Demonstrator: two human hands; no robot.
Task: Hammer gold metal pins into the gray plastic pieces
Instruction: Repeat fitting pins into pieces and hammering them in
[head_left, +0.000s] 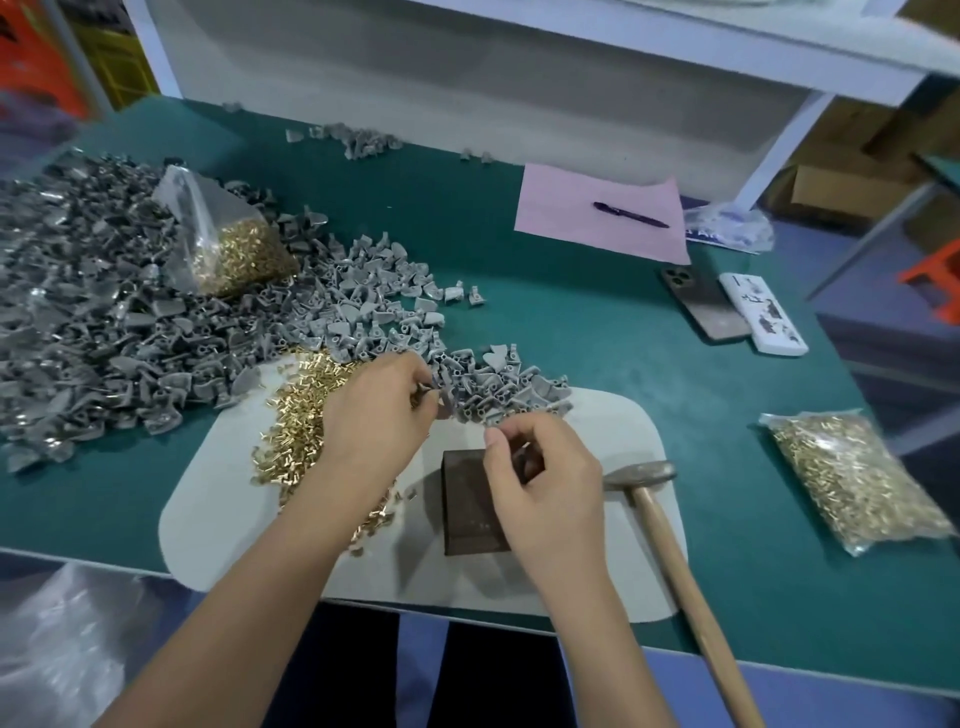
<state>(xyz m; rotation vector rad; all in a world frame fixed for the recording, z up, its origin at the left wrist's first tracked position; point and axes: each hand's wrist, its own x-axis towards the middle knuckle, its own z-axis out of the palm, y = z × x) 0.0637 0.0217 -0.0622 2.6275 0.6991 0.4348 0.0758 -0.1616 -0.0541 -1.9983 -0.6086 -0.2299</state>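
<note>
While my left hand (387, 402) pinches a gray plastic piece (434, 397) from the pile, my right hand (535, 467) pinches a gold pin (525, 446) over the block (467, 512), presumably for seating it, the hammer (660, 514) lying unused.

No readable text anywhere. White box (762, 314) beside the phone (702, 304) carries dark printed marks, too blurred to make out. Blue-and-white label under the clear plastic bag (730, 228) at the table's far right shows a few white letters, cut off and illegible. Pink sheet (597, 218) under the pen looks blank.
</note>
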